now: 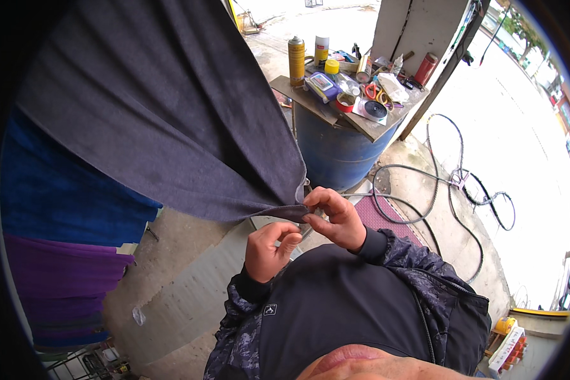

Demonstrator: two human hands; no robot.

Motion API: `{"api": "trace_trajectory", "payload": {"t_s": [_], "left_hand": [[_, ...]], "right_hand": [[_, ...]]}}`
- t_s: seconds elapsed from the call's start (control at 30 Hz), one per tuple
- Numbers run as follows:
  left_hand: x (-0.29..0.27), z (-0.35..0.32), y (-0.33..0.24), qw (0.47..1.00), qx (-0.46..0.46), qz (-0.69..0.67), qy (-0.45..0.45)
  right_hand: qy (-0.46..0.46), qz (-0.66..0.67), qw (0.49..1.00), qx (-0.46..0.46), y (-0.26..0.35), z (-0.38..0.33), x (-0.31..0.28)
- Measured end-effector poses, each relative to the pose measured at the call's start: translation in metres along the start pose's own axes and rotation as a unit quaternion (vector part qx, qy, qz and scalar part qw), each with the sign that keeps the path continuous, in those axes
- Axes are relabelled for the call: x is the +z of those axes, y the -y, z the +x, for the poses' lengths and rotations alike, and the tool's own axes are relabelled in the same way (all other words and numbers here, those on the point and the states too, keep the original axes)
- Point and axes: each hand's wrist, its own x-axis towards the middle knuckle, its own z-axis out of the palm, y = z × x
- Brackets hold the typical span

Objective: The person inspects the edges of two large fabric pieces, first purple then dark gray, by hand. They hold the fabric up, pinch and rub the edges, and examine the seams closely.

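Observation:
A large dark grey cloth [171, 114] hangs from the upper left and tapers to a gathered corner in front of my chest. My right hand [337, 218] pinches that corner between thumb and fingers, with the edge folded over. Just below the cloth and to the left, my left hand [269, 250] is closed, its fingers curled and the thumb against them. Whatever may be inside those fingers is hidden. The left hand looks apart from the corner.
Blue cloth [63, 183] and purple cloth [63, 272] hang at left. Ahead, a blue drum [335, 149] carries a board [285, 85] with spray cans, tape rolls and scissors [370, 92]. A black hose [396, 166] loops across the floor at right, beside a reddish mat [380, 215].

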Motion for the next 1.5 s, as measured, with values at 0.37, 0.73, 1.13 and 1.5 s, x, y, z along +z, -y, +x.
{"api": "trace_trajectory", "payload": {"t_s": [0.37, 0.73, 1.13, 1.5], "left_hand": [[0.01, -0.008, 0.016, 0.991, -0.078, -0.098, -0.047], [0.007, -0.014, 0.019, 0.982, -0.093, -0.162, -0.026], [0.012, -0.008, 0.015, 0.975, -0.098, -0.172, -0.098], [0.006, -0.009, 0.022, 0.981, -0.11, -0.083, -0.139]], "right_hand": [[0.131, -0.083, 0.981, -0.117, 0.012, 0.009, 0.013], [0.155, -0.053, 0.984, -0.063, 0.01, 0.012, 0.009], [0.137, 0.003, 0.99, -0.027, 0.008, 0.016, 0.005], [0.013, 0.046, 0.999, 0.009, 0.001, 0.016, -0.004]]}}
